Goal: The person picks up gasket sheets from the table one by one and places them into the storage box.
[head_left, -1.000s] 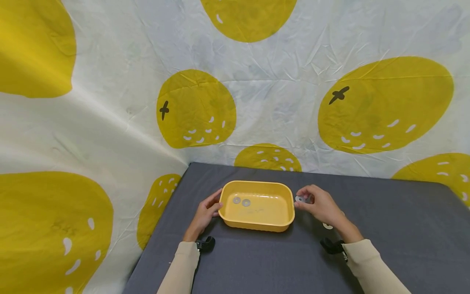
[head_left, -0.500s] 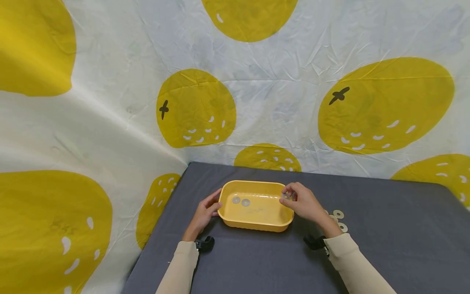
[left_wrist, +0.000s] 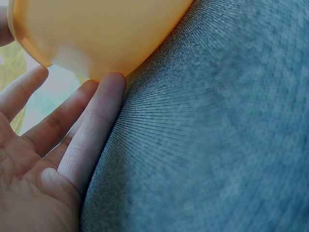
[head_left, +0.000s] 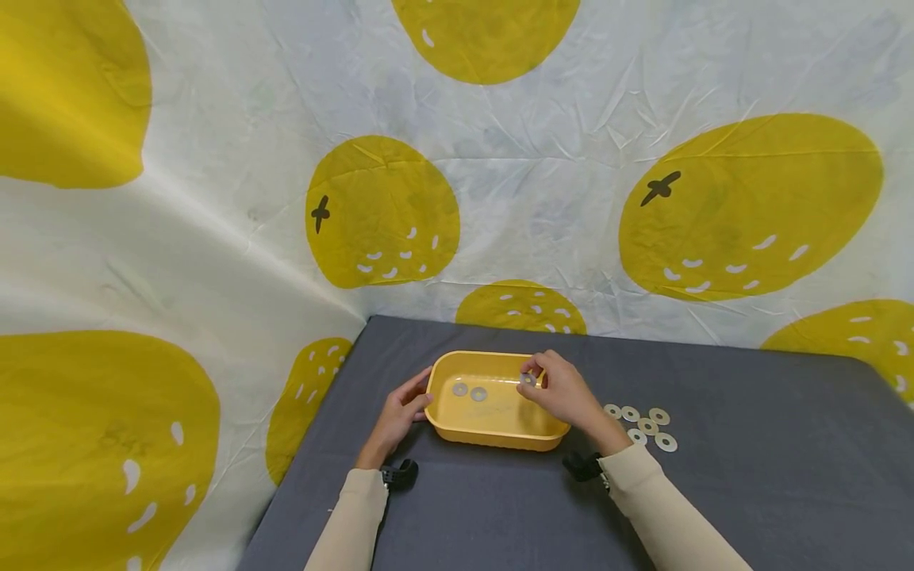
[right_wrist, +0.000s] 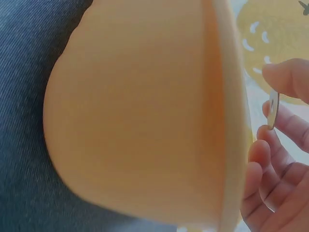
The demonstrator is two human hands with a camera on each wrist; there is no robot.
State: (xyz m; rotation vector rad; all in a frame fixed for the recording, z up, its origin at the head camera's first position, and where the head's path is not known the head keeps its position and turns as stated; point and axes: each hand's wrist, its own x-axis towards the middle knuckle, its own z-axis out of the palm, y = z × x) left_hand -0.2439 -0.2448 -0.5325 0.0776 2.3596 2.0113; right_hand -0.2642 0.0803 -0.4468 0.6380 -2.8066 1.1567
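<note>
A yellow plastic tub (head_left: 493, 437) with rounded corners stands on the dark grey cloth. My left hand (head_left: 391, 422) grips its left end, thumb over the rim and fingers (left_wrist: 87, 130) stretched along the outer wall. Two flat metal washers (head_left: 479, 389) lie side by side on the tub's floor, left of its middle. Over the right half of the tub, my right hand (head_left: 570, 394) pinches another washer (right_wrist: 273, 113) between thumb and fingertips. From the right wrist view, that washer shows nearly edge-on, beyond the tub's rim.
Several more washers (head_left: 660, 412) lie loosely grouped on the cloth (head_left: 771, 444) right of the tub, partly beside my right forearm. A white sheet (head_left: 528, 198) printed with large yellow fruit hangs behind the table and along its left side.
My right hand has carried its washer leftward, from outside the tub's right end to over its inside. The washers on the cloth have come into view. My left hand stays put.
</note>
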